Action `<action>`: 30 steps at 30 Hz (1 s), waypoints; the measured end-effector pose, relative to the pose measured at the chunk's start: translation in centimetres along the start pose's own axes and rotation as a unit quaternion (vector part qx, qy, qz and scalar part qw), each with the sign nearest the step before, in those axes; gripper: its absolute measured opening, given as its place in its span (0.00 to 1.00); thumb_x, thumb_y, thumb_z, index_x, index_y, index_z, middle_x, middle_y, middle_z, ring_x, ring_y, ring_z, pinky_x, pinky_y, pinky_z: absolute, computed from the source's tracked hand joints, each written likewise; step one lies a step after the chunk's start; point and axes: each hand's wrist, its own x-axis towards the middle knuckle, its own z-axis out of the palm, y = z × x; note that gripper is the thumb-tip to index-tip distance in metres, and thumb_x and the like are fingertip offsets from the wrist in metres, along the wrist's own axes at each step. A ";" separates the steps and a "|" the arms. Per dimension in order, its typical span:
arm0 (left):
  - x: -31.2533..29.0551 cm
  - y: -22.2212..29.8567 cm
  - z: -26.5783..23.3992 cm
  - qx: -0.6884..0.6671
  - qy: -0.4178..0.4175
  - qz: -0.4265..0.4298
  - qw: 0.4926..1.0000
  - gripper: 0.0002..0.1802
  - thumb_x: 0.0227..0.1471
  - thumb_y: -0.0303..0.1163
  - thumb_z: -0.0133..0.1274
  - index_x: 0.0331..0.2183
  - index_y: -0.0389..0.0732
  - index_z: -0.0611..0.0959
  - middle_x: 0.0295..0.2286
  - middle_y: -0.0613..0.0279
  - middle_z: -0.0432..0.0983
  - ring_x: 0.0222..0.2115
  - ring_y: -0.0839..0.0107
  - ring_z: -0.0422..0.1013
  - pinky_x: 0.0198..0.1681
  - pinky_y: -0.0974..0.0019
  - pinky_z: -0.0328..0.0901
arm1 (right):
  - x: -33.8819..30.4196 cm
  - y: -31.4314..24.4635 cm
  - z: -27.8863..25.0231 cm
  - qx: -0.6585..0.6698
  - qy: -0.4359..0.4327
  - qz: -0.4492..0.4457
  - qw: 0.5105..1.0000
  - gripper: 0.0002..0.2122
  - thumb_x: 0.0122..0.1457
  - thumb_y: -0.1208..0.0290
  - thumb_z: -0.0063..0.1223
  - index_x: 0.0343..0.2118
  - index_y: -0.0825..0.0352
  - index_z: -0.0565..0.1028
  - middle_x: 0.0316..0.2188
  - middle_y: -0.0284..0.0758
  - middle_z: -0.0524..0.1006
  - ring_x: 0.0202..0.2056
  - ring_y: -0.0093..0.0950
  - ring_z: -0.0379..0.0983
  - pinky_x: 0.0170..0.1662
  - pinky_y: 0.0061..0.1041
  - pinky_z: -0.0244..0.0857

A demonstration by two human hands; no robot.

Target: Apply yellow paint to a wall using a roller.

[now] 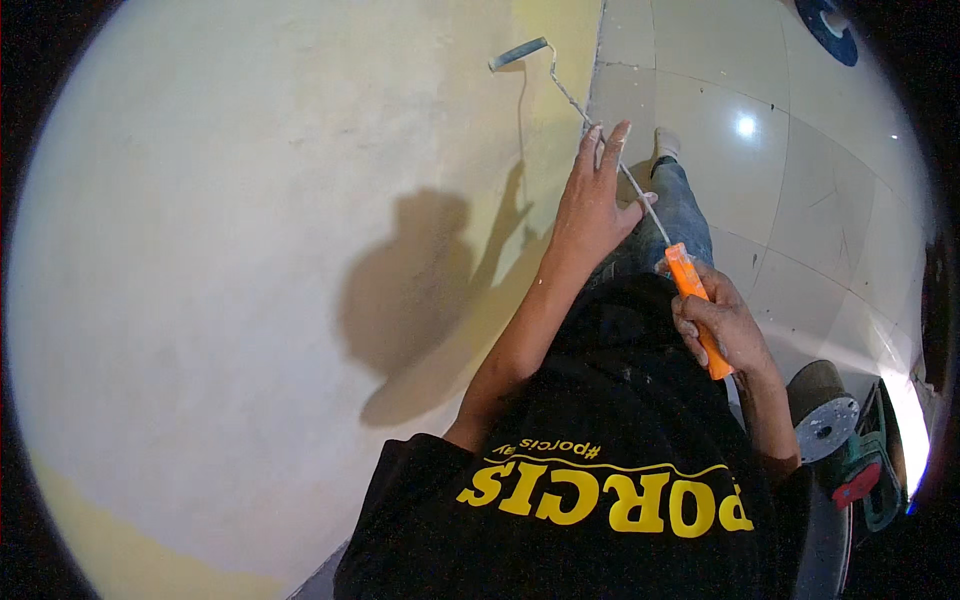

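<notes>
A small paint roller with a slim grey sleeve (518, 54) and a bent metal rod (643, 193) reaches up and left from my right hand. My right hand (728, 325) is closed round its orange handle (695, 298). Spread and nearly straight, the fingers of my left hand (596, 205) lie along the rod, with the thumb apart from them; they look to be touching it, and I cannot see a firm grip. The roller head shows in front of the pale wall (270, 150), casting a thin shadow on it. Whether it touches the wall I cannot tell.
A yellowish band (540, 110) edges the wall on its right. Glossy tiles (720, 110) cover the floor beyond my leg and foot (667, 143). A dark round object (828, 28) stands at the far right. Near my right elbow are a cylindrical spool-like object (828, 412) and a red-and-green object (862, 480).
</notes>
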 end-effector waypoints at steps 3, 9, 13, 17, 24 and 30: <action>0.4 -0.1 0.5 0.103 -0.037 0.024 0.994 0.43 0.37 0.50 0.70 0.53 0.38 0.74 0.57 0.36 0.57 0.56 0.41 0.61 0.57 0.51 0.62 | 0.0 -0.2 0.0 -0.005 0.002 0.010 1.000 0.25 0.55 0.78 0.44 0.58 0.67 0.63 0.15 0.28 0.65 0.10 0.19 0.60 0.13 0.17 0.57; 0.1 0.3 0.9 0.052 -0.104 -0.038 0.993 0.40 0.35 0.54 0.70 0.39 0.27 0.79 0.54 0.30 0.58 0.57 0.39 0.59 0.58 0.49 0.60 | -0.1 0.3 0.3 0.028 -0.011 0.015 0.999 0.25 0.55 0.77 0.44 0.59 0.67 0.63 0.15 0.27 0.66 0.11 0.18 0.61 0.13 0.17 0.58; 0.0 0.1 0.4 0.047 -0.069 -0.047 0.995 0.39 0.35 0.54 0.71 0.35 0.26 0.79 0.53 0.31 0.60 0.55 0.39 0.61 0.57 0.50 0.61 | -0.1 0.8 0.6 -0.022 0.035 0.000 0.999 0.26 0.53 0.78 0.44 0.59 0.67 0.63 0.17 0.28 0.66 0.11 0.18 0.61 0.13 0.16 0.58; -0.2 -0.6 0.4 0.047 -0.054 -0.025 0.997 0.41 0.34 0.54 0.71 0.37 0.25 0.79 0.53 0.32 0.61 0.55 0.40 0.62 0.57 0.52 0.62 | -0.1 1.4 1.1 -0.013 0.016 -0.011 1.000 0.27 0.53 0.78 0.45 0.59 0.68 0.63 0.18 0.28 0.67 0.12 0.18 0.61 0.13 0.16 0.59; -0.4 -1.5 0.6 0.028 -0.047 -0.002 0.999 0.41 0.33 0.53 0.71 0.38 0.26 0.80 0.53 0.31 0.61 0.55 0.40 0.62 0.57 0.52 0.62 | 0.3 1.7 1.3 -0.043 0.021 -0.019 0.999 0.23 0.54 0.78 0.46 0.56 0.68 0.64 0.17 0.27 0.67 0.12 0.18 0.61 0.14 0.17 0.58; -0.4 -2.0 0.7 0.054 -0.061 -0.009 0.997 0.37 0.37 0.53 0.69 0.39 0.28 0.81 0.51 0.38 0.64 0.53 0.43 0.64 0.56 0.51 0.62 | 1.0 0.7 0.3 -0.089 0.019 0.026 0.995 0.20 0.54 0.79 0.46 0.52 0.69 0.66 0.16 0.27 0.67 0.12 0.19 0.62 0.14 0.20 0.59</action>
